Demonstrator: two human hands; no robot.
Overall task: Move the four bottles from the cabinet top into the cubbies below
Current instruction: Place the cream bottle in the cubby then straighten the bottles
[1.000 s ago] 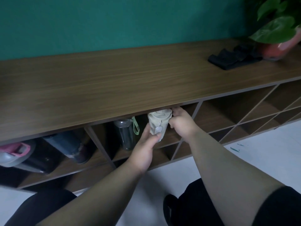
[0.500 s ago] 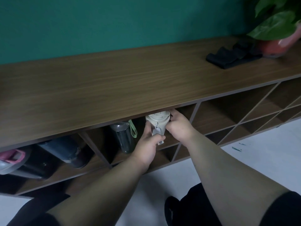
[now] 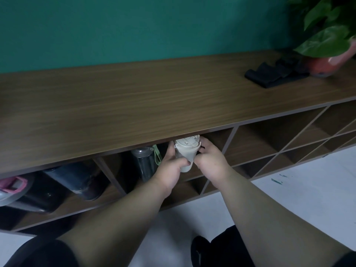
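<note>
Both hands have shifted on the cream bottle point(image 3: 185, 152), now tilted with its lid toward the camera, just under the worktop point(image 3: 134, 105) edge at the cubby point(image 3: 215, 139) mouth. Arms reach forward; left hand point(image 3: 170, 169) fingers curl around its left side, right hand point(image 3: 211, 160) fingers close on its right. No readable writing.

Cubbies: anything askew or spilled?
No spill visible. Two dark bottles in the left cubby lie tilted, not upright. The grey bottle stands upright; both hands hold the cream bottle.
</note>
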